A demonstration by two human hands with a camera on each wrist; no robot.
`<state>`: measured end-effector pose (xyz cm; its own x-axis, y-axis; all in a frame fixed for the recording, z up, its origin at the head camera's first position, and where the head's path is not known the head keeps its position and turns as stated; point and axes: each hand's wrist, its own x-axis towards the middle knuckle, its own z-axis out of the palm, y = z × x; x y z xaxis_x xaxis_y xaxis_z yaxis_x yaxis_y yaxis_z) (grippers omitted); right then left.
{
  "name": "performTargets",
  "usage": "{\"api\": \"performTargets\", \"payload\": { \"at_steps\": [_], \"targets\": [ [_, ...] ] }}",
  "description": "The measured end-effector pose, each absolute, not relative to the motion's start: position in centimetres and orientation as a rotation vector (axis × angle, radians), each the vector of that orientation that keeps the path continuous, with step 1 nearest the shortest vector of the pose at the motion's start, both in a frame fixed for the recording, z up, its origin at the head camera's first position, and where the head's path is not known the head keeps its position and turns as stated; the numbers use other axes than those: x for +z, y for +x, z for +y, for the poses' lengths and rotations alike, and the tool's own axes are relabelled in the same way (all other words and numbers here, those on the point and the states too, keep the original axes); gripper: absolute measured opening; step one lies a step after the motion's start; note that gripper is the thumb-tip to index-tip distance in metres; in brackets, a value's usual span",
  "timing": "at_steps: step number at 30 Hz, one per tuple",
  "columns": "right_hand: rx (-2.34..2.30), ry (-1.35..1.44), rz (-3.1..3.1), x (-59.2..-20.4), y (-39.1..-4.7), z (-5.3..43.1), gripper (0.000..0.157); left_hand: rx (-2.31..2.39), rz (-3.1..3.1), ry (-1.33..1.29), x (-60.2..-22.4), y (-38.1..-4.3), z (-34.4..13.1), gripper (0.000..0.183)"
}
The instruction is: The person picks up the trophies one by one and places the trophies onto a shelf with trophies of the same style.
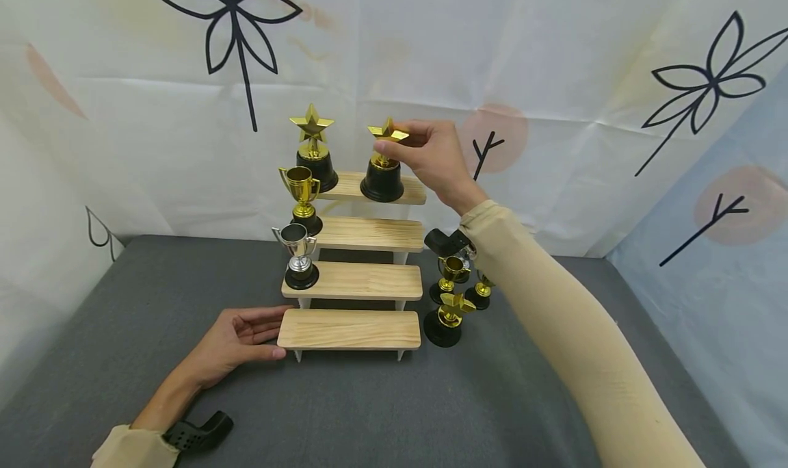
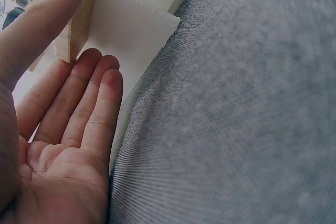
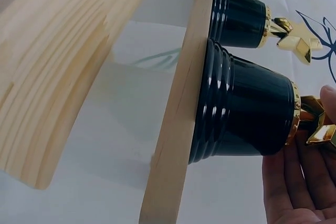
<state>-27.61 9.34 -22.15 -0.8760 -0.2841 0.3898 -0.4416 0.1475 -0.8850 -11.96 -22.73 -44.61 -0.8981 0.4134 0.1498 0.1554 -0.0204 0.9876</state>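
Note:
My right hand [image 1: 436,154] pinches a gold star trophy [image 1: 382,182] near its star. The trophy's black base [image 3: 252,100] is at the top step of a wooden stepped stand [image 1: 349,330], right of another star trophy [image 1: 317,163]. At the lowest step's left end, my left hand [image 1: 229,343] has its fingers extended and its thumb by the front corner. In the left wrist view, the fingertips [image 2: 109,62] are beside the stand's white side support [image 2: 123,30]. A gold cup [image 1: 300,187] and a silver cup [image 1: 295,239] stand on the left of the two middle steps.
Right of the stand, a star trophy [image 1: 444,323] and several small cups, including a gold cup [image 1: 452,269], stand on the grey tabletop [image 1: 345,413], partly hidden by the right forearm. A white patterned cloth [image 1: 406,50] hangs behind.

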Motion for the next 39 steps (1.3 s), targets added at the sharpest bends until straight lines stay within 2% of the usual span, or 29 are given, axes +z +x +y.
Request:
{"api": "performTargets", "payload": {
  "at_steps": [39],
  "targets": [
    [1.758, 0.691, -2.271, -22.5, -28.2, 6.0, 0.04, 2.048, 2.015, 0.612, -44.5, -11.8, -22.7, 0.065]
  ]
}}
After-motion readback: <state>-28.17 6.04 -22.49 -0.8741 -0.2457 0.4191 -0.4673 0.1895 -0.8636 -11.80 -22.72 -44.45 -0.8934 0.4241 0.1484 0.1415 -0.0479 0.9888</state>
